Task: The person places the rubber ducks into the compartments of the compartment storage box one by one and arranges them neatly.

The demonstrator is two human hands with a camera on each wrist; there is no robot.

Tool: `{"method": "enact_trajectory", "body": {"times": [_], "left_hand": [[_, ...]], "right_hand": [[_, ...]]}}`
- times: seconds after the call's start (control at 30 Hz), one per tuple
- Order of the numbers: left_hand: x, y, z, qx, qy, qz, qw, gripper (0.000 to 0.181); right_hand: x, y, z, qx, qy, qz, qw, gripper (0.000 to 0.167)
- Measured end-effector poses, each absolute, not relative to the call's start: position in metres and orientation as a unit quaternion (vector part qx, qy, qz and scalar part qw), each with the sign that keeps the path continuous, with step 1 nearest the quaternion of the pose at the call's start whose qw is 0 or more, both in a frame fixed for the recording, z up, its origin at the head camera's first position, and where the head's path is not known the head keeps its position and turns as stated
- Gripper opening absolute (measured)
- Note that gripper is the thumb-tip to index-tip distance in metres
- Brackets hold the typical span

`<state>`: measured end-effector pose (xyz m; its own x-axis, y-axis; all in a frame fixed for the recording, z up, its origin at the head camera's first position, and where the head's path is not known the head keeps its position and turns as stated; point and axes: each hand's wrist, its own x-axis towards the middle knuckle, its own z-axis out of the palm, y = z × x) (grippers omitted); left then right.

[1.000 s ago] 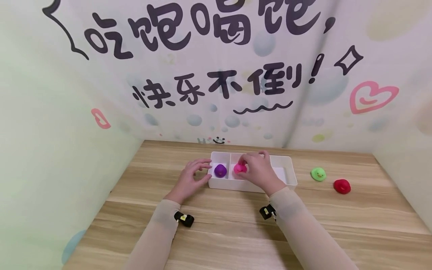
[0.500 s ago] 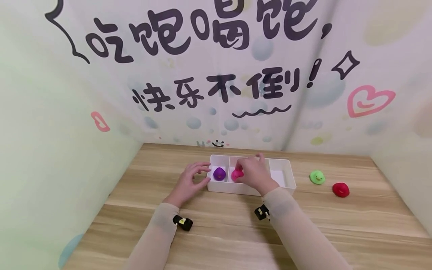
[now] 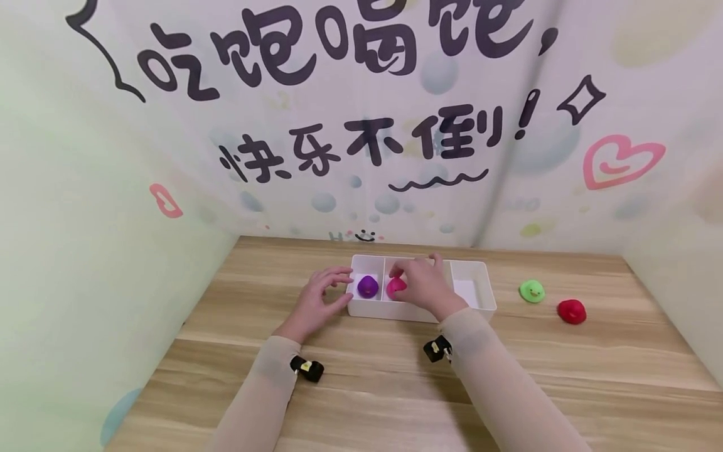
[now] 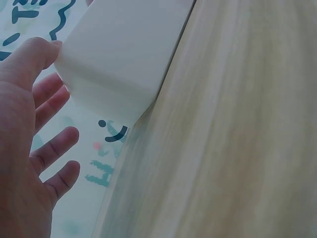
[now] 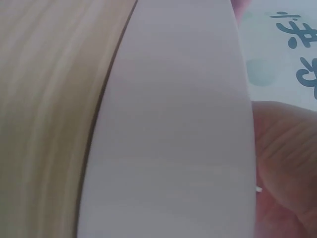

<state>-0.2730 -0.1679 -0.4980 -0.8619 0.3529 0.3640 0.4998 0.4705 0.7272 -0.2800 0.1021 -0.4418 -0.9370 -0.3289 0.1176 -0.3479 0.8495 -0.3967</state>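
Observation:
A white box point(image 3: 407, 312) with three compartments stands near the back of the table. My left hand point(image 3: 317, 301) touches its left end with thumb and fingertips; in the left wrist view the thumb of this hand point(image 4: 17, 114) meets the rim of the box point(image 4: 119, 44). A purple duck point(image 3: 368, 287) lies in the left compartment. With my right hand point(image 3: 432, 290) I pinch a pink duck point(image 3: 395, 288) in the middle compartment, partly hidden by the fingers. In the right wrist view the box wall point(image 5: 168, 124) covers most of my right hand point(image 5: 287, 158).
To the right of the box, a green duck point(image 3: 532, 290) and a red duck point(image 3: 572, 311) rest on the wooden table point(image 3: 373, 389). Behind the table hangs a printed white curtain point(image 3: 316, 220); a pale wall rises at the left.
My right hand and the pink duck have shifted slightly left within the middle compartment. The left hand stays at the box's left end.

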Motion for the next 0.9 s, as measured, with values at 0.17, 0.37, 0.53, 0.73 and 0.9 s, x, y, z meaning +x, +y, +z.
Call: {"method": "enact_trajectory", "body": {"times": [0.17,0.37,0.53,0.73,0.9], "left_hand": [[-0.273,-0.168,-0.499,-0.254,-0.852,-0.449,0.088,0.031],[-0.273,-0.168,-0.499,-0.253,-0.852,-0.45,0.09,0.031],[-0.273,-0.168,-0.5,-0.253,-0.852,-0.449,0.09,0.031],[-0.272,-0.168,-0.501,-0.251,-0.853,-0.448,0.088,0.031],[-0.272,-0.168,-0.499,-0.252,-0.852,-0.451,0.087,0.029]], "right_hand": [[-0.274,0.104,-0.441,0.163,-0.954,0.247,0.054,0.025],[-0.26,0.113,-0.438,0.156,-0.942,0.28,0.102,0.02],[-0.252,0.126,-0.438,0.155,-0.938,0.274,0.143,0.021],[-0.242,0.146,-0.439,0.151,-0.932,0.273,0.183,0.023],[-0.234,0.163,-0.44,0.147,-0.93,0.268,0.206,0.02]]}}
